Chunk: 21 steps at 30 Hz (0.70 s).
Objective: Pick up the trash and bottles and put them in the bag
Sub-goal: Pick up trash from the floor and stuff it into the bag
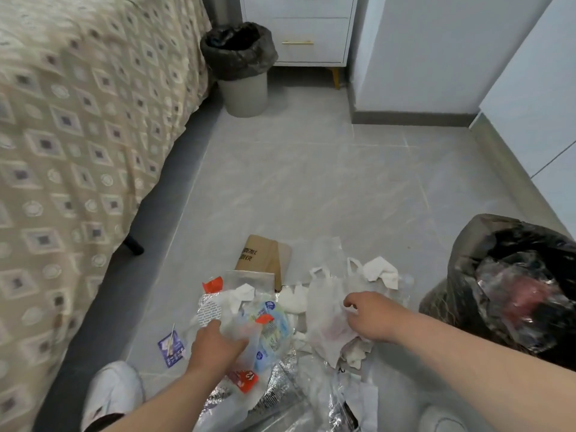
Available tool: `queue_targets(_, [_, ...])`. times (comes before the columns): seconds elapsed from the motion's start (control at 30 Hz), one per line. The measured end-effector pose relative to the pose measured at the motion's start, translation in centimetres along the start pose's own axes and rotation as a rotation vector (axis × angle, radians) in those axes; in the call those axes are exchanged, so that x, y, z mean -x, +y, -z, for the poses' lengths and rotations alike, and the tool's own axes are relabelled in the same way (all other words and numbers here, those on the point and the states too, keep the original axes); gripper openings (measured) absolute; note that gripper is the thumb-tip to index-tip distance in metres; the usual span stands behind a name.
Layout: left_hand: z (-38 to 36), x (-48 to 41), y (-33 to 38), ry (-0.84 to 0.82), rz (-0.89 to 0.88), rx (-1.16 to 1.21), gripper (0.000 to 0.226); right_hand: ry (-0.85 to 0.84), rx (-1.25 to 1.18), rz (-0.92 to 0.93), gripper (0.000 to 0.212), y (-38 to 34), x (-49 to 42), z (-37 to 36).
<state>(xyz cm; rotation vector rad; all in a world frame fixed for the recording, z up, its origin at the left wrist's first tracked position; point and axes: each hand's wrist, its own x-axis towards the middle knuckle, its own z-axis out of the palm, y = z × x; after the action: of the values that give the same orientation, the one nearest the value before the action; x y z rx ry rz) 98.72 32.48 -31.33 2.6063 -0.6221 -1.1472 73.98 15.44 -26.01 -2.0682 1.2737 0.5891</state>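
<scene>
Trash lies heaped on the floor, my left hand gripping clear wrappers, my right hand pinching a white sack, black bag nearest that right hand.

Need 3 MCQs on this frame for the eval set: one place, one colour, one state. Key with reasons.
1. Where does the black bag stand?
A. on the floor, right of the trash pile
B. on the bed
C. under the nightstand

2. What colour is the sachet on the floor beside the left hand, which grips a blue-printed wrapper?
A. green
B. purple
C. yellow

3. What is the right hand doing?
A. hanging idle
B. lifting the cardboard
C. gripping the white plastic bag

Key:
1 A, the black bag sits at the right edge, beside the pile.
2 B, the sachet's printed face is purple.
3 C, the right hand's fingers curl into the bag's film.
</scene>
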Motion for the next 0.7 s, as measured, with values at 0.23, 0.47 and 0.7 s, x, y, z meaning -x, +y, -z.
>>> queue_targets(0.23, [-3.1, -2.7, 0.3, -0.045, 0.13, -0.127, 0.094, 0.028, -0.096, -0.154, 0.07, 0.0, -2.0, -3.3])
queue_targets(0.47, [-3.5, -3.4, -0.3, 0.028, 0.199, -0.192, 0.106, 0.002, -0.161, -0.342, 0.115, -1.1, -3.0, -6.4])
queue_targets(0.7, [-3.2, -4.2, -1.5, 0.007, 0.199, -0.181, 0.095, 0.06, -0.187, -0.302, 0.037, -0.2, -3.3, -7.5])
